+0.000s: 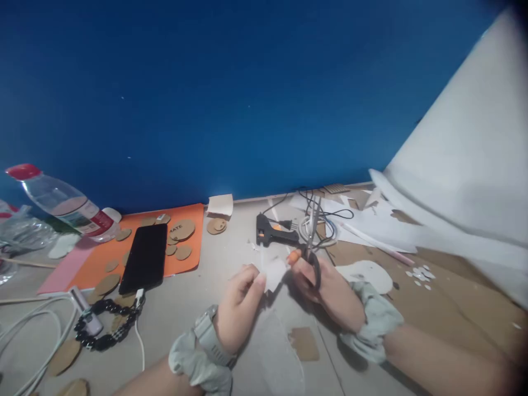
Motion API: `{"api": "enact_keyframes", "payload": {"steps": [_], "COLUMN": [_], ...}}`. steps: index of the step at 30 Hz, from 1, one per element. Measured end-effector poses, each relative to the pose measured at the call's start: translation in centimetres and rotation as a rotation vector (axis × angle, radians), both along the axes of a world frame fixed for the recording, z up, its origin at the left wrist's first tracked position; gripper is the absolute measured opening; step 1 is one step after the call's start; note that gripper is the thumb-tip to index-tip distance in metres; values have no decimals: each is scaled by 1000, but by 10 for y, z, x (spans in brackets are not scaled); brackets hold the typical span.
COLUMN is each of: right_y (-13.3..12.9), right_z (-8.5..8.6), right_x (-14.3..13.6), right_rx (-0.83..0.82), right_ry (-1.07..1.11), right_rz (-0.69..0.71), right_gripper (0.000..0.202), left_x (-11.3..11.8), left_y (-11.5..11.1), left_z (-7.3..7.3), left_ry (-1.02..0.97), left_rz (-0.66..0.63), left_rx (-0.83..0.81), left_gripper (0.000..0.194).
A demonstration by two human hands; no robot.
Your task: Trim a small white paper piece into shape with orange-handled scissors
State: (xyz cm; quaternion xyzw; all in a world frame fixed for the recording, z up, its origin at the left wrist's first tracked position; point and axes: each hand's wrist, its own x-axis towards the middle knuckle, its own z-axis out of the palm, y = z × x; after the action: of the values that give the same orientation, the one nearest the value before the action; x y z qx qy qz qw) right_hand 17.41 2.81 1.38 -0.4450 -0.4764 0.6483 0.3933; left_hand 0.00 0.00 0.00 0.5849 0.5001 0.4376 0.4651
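Between my two hands is a small white piece (275,273), thin and sheet-like. My left hand (243,300) pinches its left edge between thumb and fingers. Scissors (314,231) with dark handles are in my right hand (324,289), their blades pointing up and away from the white piece. An orange spot shows at a fingertip of that hand, close to the piece's right edge. Just beyond both hands a black glue gun (274,232) lies on its side on the table. A translucent white sheet (277,357) lies below my hands.
On the left are a black phone (145,257) on orange paper (192,220), cardboard discs (182,229), a beaded bracelet (103,344), cables and a tilted bottle (72,209). Cardboard (449,308), white cutouts (367,275) and paper scraps lie right. A blue wall (247,99) stands behind.
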Motion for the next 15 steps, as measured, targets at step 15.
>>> {"api": "enact_keyframes", "payload": {"steps": [15], "right_y": [-4], "right_z": [3], "right_x": [-5], "right_rx": [-12], "right_ry": [-33], "right_rz": [33], "right_gripper": [42], "left_x": [2], "left_y": [-2], "left_z": [3], "left_ry": [-70], "left_rz": [-83], "left_rx": [-9], "left_gripper": [41]}}
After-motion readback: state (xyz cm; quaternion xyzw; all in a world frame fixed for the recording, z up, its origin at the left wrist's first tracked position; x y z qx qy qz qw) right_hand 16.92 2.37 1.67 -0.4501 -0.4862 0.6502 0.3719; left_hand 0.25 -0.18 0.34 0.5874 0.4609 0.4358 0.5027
